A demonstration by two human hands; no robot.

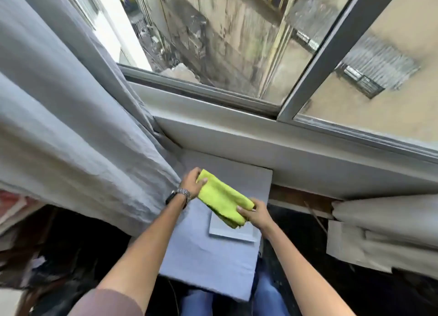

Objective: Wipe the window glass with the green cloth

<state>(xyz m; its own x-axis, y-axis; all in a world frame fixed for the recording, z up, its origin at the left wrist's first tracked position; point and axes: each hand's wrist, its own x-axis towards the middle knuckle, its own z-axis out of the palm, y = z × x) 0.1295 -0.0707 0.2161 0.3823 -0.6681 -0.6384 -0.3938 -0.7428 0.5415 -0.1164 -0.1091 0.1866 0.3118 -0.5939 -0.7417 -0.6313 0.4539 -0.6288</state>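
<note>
A folded yellow-green cloth is stretched between both hands, low in the view and well below the window. My left hand, with a watch on its wrist, pinches the cloth's far upper corner. My right hand grips its near lower end. The window glass fills the top of the view; a second pane lies to the right, behind a grey metal frame bar. The cloth hangs above a small white tray that rests on a grey-blue pad.
A grey curtain hangs at the left, close to my left hand. The white sill runs under the glass. Folded pale fabric lies at the right. Dark floor and clutter sit at the lower left.
</note>
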